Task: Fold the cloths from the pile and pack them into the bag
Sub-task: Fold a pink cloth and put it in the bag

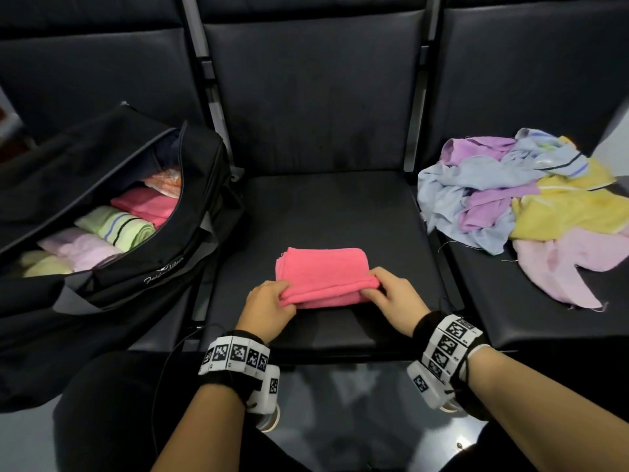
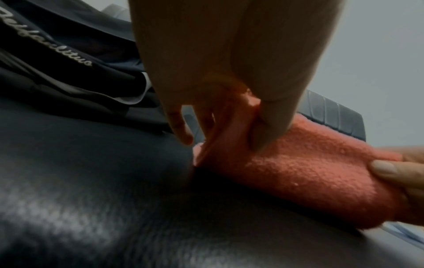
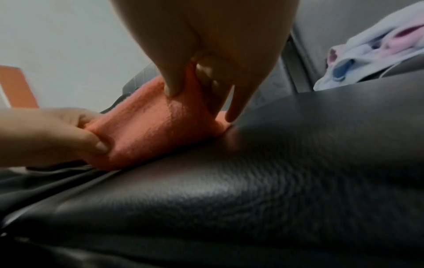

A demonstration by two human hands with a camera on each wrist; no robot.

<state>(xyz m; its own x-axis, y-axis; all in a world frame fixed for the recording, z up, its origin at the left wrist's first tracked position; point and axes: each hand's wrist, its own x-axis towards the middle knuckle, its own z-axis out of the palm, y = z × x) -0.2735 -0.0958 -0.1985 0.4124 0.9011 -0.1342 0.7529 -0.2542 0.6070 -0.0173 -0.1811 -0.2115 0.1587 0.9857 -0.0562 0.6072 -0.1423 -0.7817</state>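
Note:
A folded pink cloth [image 1: 321,272] lies on the middle black seat [image 1: 316,206]. My left hand [image 1: 272,301] pinches its near left edge, thumb and fingers curled round the fold [image 2: 241,123]. My right hand [image 1: 384,291] pinches the near right edge [image 3: 183,94]. The near edge is lifted off the seat in both wrist views. An open black bag [image 1: 190,185] stands on the left seat with several folded cloths [image 1: 119,226] inside. The pile of unfolded cloths [image 1: 524,195] lies on the right seat.
Metal armrest posts [image 1: 214,107] separate the three seats. The seat backs [image 1: 313,86] rise behind the cloth. My dark-clad knees [image 1: 119,403] are below the seat's front edge.

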